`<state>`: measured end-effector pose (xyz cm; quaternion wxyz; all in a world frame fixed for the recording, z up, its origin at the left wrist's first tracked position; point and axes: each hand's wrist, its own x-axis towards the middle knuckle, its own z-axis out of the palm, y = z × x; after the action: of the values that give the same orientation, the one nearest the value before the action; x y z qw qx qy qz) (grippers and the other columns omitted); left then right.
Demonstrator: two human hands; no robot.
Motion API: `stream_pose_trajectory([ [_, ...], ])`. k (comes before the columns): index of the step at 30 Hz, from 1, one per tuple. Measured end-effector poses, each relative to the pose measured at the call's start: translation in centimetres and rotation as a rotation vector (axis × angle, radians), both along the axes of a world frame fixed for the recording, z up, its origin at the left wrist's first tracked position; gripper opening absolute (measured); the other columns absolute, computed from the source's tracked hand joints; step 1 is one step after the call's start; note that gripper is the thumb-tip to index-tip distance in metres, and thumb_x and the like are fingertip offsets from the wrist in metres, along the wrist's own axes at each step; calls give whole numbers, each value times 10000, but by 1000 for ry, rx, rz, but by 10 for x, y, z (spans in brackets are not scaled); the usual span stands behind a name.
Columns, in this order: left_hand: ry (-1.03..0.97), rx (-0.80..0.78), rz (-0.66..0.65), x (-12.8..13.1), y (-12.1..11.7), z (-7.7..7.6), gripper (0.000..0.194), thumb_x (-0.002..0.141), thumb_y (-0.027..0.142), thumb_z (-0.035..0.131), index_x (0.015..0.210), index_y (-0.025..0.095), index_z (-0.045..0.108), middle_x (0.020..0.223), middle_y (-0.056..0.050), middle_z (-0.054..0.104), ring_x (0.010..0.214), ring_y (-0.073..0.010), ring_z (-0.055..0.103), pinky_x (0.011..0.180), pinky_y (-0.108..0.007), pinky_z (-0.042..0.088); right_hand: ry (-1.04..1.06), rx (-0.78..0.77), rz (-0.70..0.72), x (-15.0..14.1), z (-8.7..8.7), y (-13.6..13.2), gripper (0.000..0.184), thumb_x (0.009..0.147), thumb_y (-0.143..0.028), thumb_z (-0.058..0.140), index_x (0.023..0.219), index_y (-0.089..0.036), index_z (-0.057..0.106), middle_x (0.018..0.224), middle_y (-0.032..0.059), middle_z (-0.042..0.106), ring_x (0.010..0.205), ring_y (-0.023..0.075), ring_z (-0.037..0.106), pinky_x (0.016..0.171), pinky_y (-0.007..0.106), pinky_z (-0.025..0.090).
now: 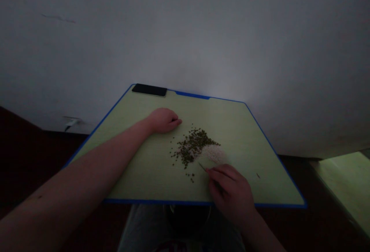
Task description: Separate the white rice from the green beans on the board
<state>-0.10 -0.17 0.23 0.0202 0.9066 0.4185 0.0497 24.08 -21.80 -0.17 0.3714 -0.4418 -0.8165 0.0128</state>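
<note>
A scattered pile of small dark green beans (194,144), which look like mung beans, lies on the folding table (138,182). Against its right side sits a heap of small pale grains (214,153), perhaps rice. My right hand (231,190) is just in front of the grains, pinching a thin dark pointed stick (202,167) whose tip reaches toward the near side of the pile. To the left of the beans, my left hand (164,120) rests on the tabletop with its fingers curled in, holding nothing that I can see.
A black phone (149,89) lies at the table's far left corner. A thin dark sliver (258,175) is on the right side. Below the near edge, a dark round container (187,219) sits at my lap. The wall (185,36) stands behind the table.
</note>
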Motion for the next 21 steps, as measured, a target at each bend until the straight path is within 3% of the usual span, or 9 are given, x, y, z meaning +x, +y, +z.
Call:
stream_pose_trajectory([
  [4, 3, -6, 5, 0, 0, 0, 525, 947, 515, 326, 652, 201, 627, 698, -85, 664, 615, -192, 508, 575, -348, 266, 11, -36, 94, -6, 0, 1, 244, 878, -81, 554, 1017, -198, 717, 828, 68, 736, 722, 201, 674, 631, 330, 582],
  [21, -3, -22, 17, 0, 0, 1, 514, 941, 516, 337, 634, 195, 596, 679, -76, 646, 593, -178, 477, 561, -343, 215, 49, -125, 147, -14, 2, 14, 237, 895, -94, 551, 1010, -184, 738, 857, 70, 756, 765, 199, 687, 697, 330, 576],
])
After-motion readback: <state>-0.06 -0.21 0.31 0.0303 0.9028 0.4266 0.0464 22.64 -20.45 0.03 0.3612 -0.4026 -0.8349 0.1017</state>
